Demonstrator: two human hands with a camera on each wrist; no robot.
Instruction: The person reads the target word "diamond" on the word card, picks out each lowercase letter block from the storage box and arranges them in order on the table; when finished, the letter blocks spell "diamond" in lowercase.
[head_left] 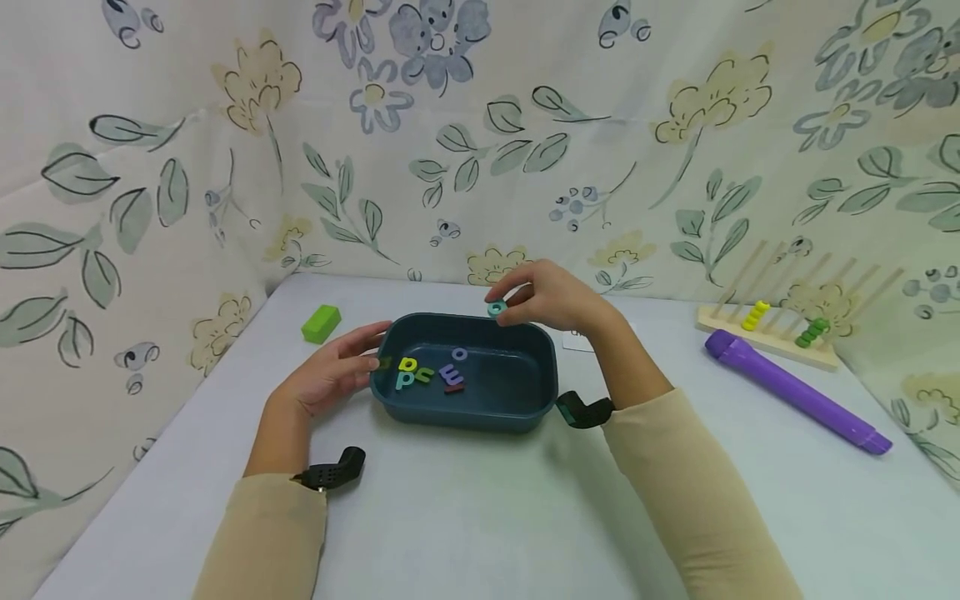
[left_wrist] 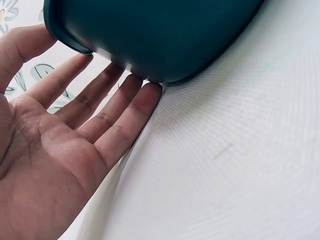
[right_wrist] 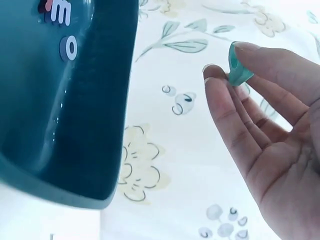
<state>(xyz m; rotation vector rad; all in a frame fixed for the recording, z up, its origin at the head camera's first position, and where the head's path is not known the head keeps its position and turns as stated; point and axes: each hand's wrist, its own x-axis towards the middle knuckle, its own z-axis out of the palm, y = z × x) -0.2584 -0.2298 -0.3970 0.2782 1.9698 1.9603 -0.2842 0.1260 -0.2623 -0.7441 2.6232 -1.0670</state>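
One teal piece (right_wrist: 242, 75), hole facing the head camera, is pinched by the right hand (head_left: 557, 297) near the tub (head_left: 465, 419), whose long axis runs left-right; the extended left hand (head_left: 335, 367) touches its end.

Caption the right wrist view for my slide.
Right-hand fingers pinch a small teal piece with a hole, near a dark teal rectangular tub holding small lilac letters.

From my end the head view comes in bright and even, with one soft shadow on the table (head_left: 450, 517) beside the right sleeve (head_left: 697, 475), while the right wrist view shows glare streaking the tray (right_wrist: 112, 100) and nearly blown-out whites.
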